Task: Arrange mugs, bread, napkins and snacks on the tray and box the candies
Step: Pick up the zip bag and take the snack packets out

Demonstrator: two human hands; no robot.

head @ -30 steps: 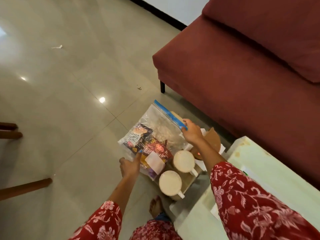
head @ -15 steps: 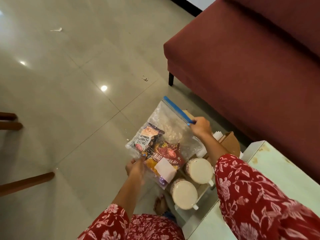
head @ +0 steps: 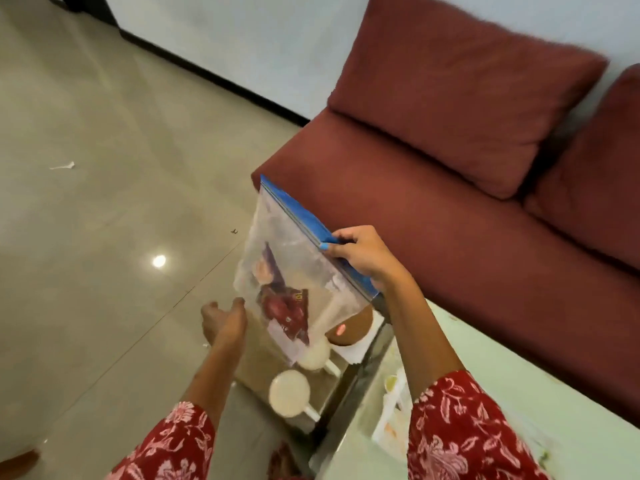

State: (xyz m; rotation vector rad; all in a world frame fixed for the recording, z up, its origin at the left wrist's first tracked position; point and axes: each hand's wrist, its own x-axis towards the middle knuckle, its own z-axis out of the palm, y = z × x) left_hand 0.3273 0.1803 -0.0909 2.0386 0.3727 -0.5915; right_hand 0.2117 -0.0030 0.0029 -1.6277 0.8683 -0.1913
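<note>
I take the bag (head: 294, 271) as my landmark. Left of its lower corner, my left hand (head: 223, 320) hangs with fingers loosely spread, fingertips just at the plastic; I can't tell whether they touch it, and they hold nothing that I can see. I judge it waits there to steady the sagging bottom.

The bag itself hangs in the air, clear plastic with a blue zip strip along its top edge. Snack packets lie slumped in its lower part, a dark red one plainest; the rest is too blurred to name.

At the bag's upper right, my right hand (head: 360, 254) pinches the zip strip, carrying the whole weight, which is why the bag tilts.

Below the bag two white mugs (head: 289, 393) stand in an open box (head: 256, 368), with a brown round thing (head: 353, 329) just beyond them. Right of the bag lies the pale desk (head: 519, 368), where I suppose the snacks are bound.
</note>
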